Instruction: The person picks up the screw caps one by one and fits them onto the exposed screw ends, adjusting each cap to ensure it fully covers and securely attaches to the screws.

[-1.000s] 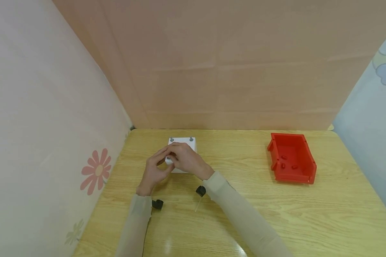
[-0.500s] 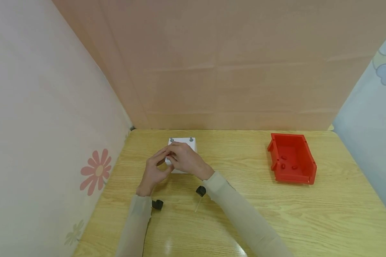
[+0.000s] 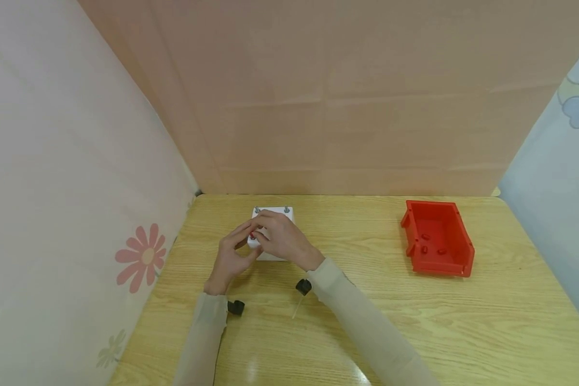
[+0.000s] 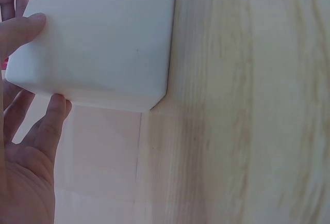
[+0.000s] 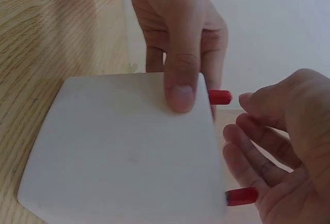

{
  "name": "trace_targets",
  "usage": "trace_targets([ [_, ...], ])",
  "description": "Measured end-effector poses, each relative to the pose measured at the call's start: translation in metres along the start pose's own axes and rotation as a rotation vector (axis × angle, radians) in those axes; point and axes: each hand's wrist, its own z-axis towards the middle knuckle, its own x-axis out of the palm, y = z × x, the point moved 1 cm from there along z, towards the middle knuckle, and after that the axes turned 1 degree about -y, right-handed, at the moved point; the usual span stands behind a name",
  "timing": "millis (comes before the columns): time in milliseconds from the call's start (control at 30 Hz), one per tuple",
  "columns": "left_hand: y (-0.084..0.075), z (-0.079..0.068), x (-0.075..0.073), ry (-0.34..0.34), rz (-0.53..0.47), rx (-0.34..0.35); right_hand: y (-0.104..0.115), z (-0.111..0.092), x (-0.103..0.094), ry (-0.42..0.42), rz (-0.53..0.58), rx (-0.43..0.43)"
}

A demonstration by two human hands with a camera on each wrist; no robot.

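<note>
A white block (image 3: 273,256) stands on the table, with two bare metal studs (image 3: 287,209) on its far edge. My left hand (image 3: 231,260) grips its left corner. In the right wrist view, the left thumb (image 5: 181,92) lies flat on the block's face. Two red caps stick out of the block there: one cap (image 5: 220,97) by the left hand and another cap (image 5: 242,196) lower down. My right hand (image 5: 289,136) is beside them, its loosely bent fingers apart and thumb tip just off the upper cap. The right hand hides part of the block's top in the head view.
A red bin (image 3: 439,266) with 3 small red pieces in it stands at the right of the table. Black wrist-camera mounts (image 3: 303,287) show by the sleeves. A flowered wall panel borders the left side, and a brown backdrop stands behind the table.
My right hand has shifted slightly up and right, its thumb and fingers parting. A red cap now shows between the hands. The left hand and block have stayed put.
</note>
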Motion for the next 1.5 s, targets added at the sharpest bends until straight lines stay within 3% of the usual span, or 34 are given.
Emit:
trace_targets([
  [333, -0.002, 0.001, 0.003, -0.002, 0.012, -0.011, 0.001, -0.006, -0.012, -0.035, -0.001, 0.039],
  [567, 0.001, 0.003, 0.001, 0.001, -0.058, 0.006, 0.0, -0.015, -0.025, -0.116, 0.016, 0.043],
  [1033, 0.001, 0.002, 0.001, 0.009, -0.059, -0.022, -0.015, -0.035, -0.039, -0.171, 0.041, 0.069],
  [1133, -0.012, 0.003, 0.0, 0.009, -0.065, -0.035, -0.016, -0.037, -0.041, -0.181, 0.049, 0.077],
  [1267, -0.016, 0.004, 0.002, -0.003, -0.045, -0.042, -0.017, -0.039, -0.045, -0.187, 0.06, 0.086],
  [1367, -0.004, 0.002, 0.003, -0.007, -0.031, -0.024, -0.019, -0.04, -0.047, -0.198, 0.063, 0.077],
  [1500, -0.002, 0.002, 0.002, 0.001, -0.049, -0.014, -0.023, -0.042, -0.049, -0.208, 0.061, 0.079],
])
